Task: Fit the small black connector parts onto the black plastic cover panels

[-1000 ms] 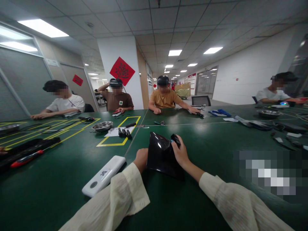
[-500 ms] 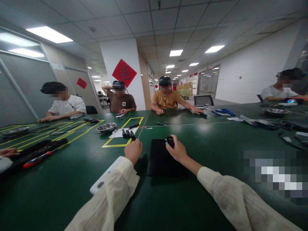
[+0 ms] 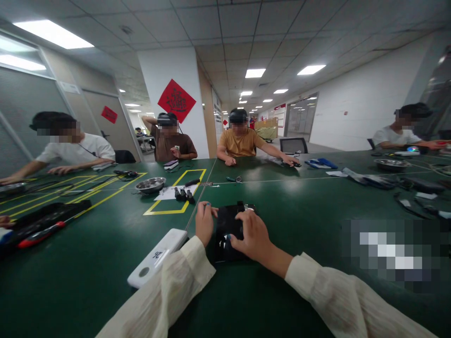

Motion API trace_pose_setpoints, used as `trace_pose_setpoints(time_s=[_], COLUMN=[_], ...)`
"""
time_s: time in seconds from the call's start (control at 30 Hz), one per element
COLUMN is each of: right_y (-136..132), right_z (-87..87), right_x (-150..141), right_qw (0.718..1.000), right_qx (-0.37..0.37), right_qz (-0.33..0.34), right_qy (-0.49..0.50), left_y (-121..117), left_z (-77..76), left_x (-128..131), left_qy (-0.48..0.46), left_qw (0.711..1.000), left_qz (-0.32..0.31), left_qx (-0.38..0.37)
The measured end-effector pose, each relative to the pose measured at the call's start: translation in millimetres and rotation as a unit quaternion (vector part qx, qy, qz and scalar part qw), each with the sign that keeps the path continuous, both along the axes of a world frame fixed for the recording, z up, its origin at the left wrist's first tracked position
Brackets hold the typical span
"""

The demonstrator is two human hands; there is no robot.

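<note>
A flat black glossy pouch lies on the green table just in front of me. My left hand grips its left edge, fingers curled over the top corner. My right hand rests on top of the pouch with fingers spread and pressing down. A small black object pokes out at the pouch's far edge, beside my right fingertips.
A white power bank lies by my left forearm. Farther left are a black tool case with a red-handled tool, a yellow taped rectangle with small black parts and a metal bowl. Several other people sit around the table.
My left hand has come from a loose fist beside the pouch to grip its left edge. My right hand has dropped from holding the small black object to lying flat on the pouch.
</note>
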State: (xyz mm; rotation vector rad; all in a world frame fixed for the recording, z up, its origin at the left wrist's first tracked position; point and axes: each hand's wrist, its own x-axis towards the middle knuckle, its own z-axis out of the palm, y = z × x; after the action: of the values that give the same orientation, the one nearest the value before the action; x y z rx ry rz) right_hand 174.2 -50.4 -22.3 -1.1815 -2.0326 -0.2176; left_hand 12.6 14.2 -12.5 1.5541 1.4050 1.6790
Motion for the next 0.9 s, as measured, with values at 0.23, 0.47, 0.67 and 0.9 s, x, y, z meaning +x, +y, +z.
trace_pose_setpoints(time_s=[0.23, 0.47, 0.67, 0.9], right_y=[-32, -11, 8, 23], right_z=[-12.6, -11.0, -12.1, -12.9], right_x=[-39, -41, -35, -14], right_qw=[0.979, 0.96, 0.961, 0.955], right_qx=[-0.089, -0.212, -0.22, -0.243], right_qz=[0.102, 0.078, 0.039, -0.01], right_qy=[-0.153, -0.166, -0.165, -0.171], left_y=[8, 6, -3, -10], left_z=[-8.1, -20.0, -22.7, -25.1], left_x=[-5, -2, 7, 13], left_qy=[-0.104, -0.113, -0.089, -0.076], left_qw=[0.987, 0.984, 0.988, 0.994], left_qz=[0.114, 0.094, 0.062, 0.008], left_qx=[-0.033, -0.102, -0.105, -0.082])
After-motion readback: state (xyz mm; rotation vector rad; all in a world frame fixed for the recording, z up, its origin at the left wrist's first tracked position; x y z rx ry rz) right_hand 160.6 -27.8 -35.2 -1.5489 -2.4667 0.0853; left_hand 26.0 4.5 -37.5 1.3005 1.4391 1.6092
